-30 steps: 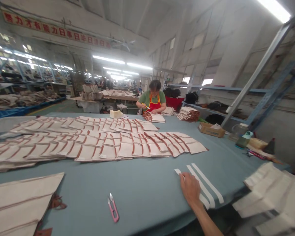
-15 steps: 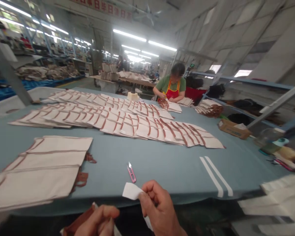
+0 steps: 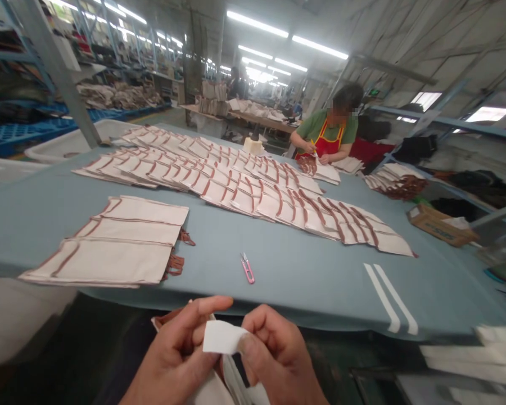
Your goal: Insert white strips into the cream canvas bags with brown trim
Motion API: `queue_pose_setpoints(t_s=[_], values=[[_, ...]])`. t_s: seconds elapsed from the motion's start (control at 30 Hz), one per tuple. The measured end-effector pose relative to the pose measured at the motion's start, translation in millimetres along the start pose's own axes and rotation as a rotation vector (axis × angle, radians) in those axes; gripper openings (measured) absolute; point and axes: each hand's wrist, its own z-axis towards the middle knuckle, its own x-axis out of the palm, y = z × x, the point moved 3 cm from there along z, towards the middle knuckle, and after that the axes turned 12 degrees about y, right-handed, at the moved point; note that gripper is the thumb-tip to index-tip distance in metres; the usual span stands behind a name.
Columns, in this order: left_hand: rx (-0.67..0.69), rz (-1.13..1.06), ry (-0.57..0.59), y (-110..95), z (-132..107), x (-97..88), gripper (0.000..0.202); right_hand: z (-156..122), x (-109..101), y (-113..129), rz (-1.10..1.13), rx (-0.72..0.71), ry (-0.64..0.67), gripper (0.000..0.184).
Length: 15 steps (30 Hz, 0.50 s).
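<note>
At the table's near edge, my right hand [image 3: 276, 357] pinches a short white strip [image 3: 222, 337] between thumb and fingertips. A longer white part trails below that hand. My left hand [image 3: 175, 354] is closed on a cream fabric piece with brown trim [image 3: 211, 389], its index finger stretched out and its thumb near the strip's free end. Much of this fabric piece is hidden by my hands. Pink-handled thread snips [image 3: 248, 269] lie on the table beyond my hands. To the left rests a stack of cream fabric pieces with brown edging [image 3: 118, 256].
Long overlapping rows of cream pieces [image 3: 253, 194] cover the far side of the blue-green table [image 3: 320, 275]. Two white strips [image 3: 390, 298] lie at the right. Across the table a co-worker [image 3: 326, 132] handles similar pieces. A cardboard box [image 3: 441, 225] stands at the right edge.
My left hand has come up and right with the fabric piece, close beside the white strip in my right hand. The view has shifted, so the table sits farther right.
</note>
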Motion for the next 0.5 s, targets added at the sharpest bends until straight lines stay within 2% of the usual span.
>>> queue_pose_setpoints(t_s=[0.07, 0.17, 0.3, 0.4, 0.5], values=[[-0.019, -0.051, 0.010, 0, 0, 2.1, 0.052, 5, 7, 0, 0.135, 0.040, 0.086, 0.072], [-0.016, -0.071, 0.048, -4, 1, 7.4, 0.040, 7, 13, -4, 0.257, 0.100, 0.193, 0.075], [-0.030, -0.067, 0.071, -8, 3, 11.7, 0.049, 4, 14, -10, 0.310, 0.134, 0.280, 0.073], [-0.108, -0.120, 0.119, -4, 2, 15.2, 0.052, 2, 8, -6, 0.178, 0.089, 0.186, 0.077], [-0.157, -0.079, 0.121, -1, 1, 17.7, 0.057, 2, 1, 4, 0.098, -0.035, 0.089, 0.084]])
